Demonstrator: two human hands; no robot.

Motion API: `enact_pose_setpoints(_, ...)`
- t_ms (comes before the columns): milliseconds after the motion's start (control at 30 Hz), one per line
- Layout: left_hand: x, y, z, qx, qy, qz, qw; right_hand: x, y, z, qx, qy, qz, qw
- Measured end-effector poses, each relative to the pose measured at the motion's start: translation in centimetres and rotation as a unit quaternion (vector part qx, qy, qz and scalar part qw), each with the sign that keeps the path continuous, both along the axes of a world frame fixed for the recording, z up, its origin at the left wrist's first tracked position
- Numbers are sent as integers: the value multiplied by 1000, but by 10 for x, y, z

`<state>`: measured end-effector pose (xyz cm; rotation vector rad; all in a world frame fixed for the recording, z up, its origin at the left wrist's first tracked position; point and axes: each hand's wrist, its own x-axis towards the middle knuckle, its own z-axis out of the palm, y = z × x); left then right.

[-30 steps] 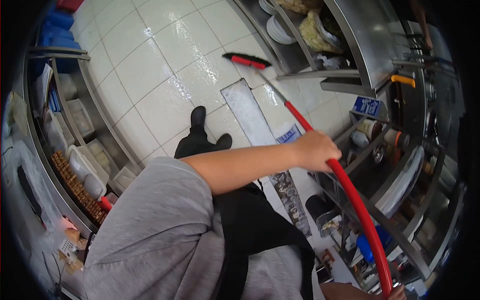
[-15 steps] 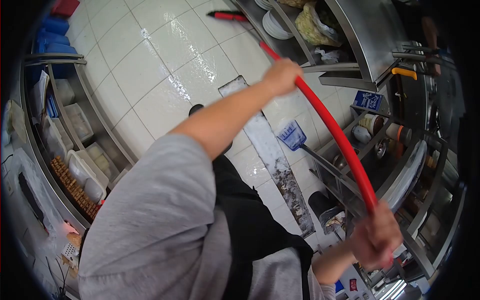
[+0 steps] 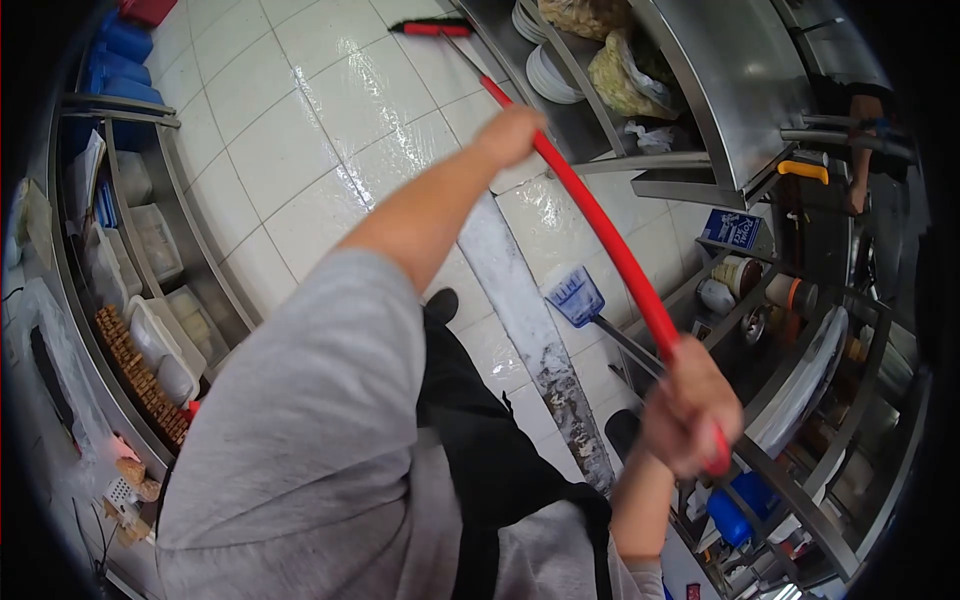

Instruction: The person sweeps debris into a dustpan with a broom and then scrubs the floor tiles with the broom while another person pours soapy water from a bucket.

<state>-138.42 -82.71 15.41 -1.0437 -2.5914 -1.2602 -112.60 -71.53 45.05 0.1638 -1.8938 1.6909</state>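
Observation:
A long red-handled floor squeegee [image 3: 610, 240] runs diagonally across the view. Its red and black head [image 3: 432, 28] rests on wet white tiles at the far end, beside a steel shelf. My left hand [image 3: 510, 135] is closed around the upper part of the red pole. Nearer my body, my right hand [image 3: 692, 408] grips the pole close to its end, slightly blurred. Below the pole, a blue long-handled dustpan [image 3: 577, 297] lies close to a narrow floor strip [image 3: 515, 285], whitish and dark-stained at its near end.
Steel shelving [image 3: 690, 80] with plates [image 3: 552, 75] and bagged food stands at upper right. A rack with jars and a blue box [image 3: 733, 230] lines the right. On the left, a counter holds white tubs [image 3: 165, 350]. Another person's arm [image 3: 862, 150] shows at far right.
Both hands have shifted left in view with the pole. The squeegee head has moved slightly left and up, and more of it shows. My right hand is also higher.

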Motion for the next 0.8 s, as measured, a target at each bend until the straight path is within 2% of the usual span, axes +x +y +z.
enact_pose_setpoints(67,-8,-11,6,-22,-13,5,1000,-17,-10,-17,-14,0,30,999)
enact_pose_setpoints(100,-15,-14,11,-43,-30,11,999,-14,0,1,-5,-6,42,999)
enact_pose_setpoints(133,5,-11,35,-21,-48,12,999,-7,9,34,21,-29,45,998)
enact_pose_setpoints(167,42,-4,65,2,-65,16,998,4,23,68,139,-21,32,990)
enact_pose_setpoints(200,71,4,79,22,-54,-21,998,33,53,106,137,36,38,989)
enact_pose_setpoints(233,109,8,103,93,-61,-42,993,66,88,152,289,99,-1,952)
enact_pose_setpoints(267,142,10,120,86,-87,-114,986,28,26,182,-16,50,240,969)
enact_pose_setpoints(300,173,4,144,124,-125,-145,974,27,21,200,-43,64,294,953)
enact_pose_setpoints(333,198,-3,157,94,-110,-134,980,28,16,209,-69,77,347,932)
enact_pose_setpoints(367,205,-13,159,140,-116,-140,973,23,10,210,-69,76,355,929)
enact_pose_setpoints(433,186,-33,148,120,-124,-114,978,17,-4,206,-75,76,305,946)
enact_pose_setpoints(467,171,-44,138,99,-134,-94,981,5,-14,196,-58,78,313,945)
enact_pose_setpoints(533,123,-77,97,151,-76,-25,985,-15,-29,158,-27,75,305,949)
enact_pose_setpoints(567,91,-99,77,142,-45,13,989,-22,-39,130,-102,93,278,951)
enact_pose_setpoints(600,62,-121,55,139,-33,60,988,-26,-39,99,-59,51,258,963)
enact_pose_setpoints(633,41,-147,44,115,-55,92,988,-39,-69,68,-12,63,199,978)
enact_pose_setpoints(667,26,-169,29,40,-38,148,987,-44,-91,48,10,0,168,986)
enact_pose_setpoints(700,23,-185,23,38,-33,167,985,-45,-106,35,-36,-6,194,980)
enact_pose_setpoints(733,30,-189,28,41,-30,175,983,-46,-115,35,-18,8,196,981)
enact_pose_setpoints(800,58,-188,55,92,-1,168,982,-42,-101,82,3,51,262,964)
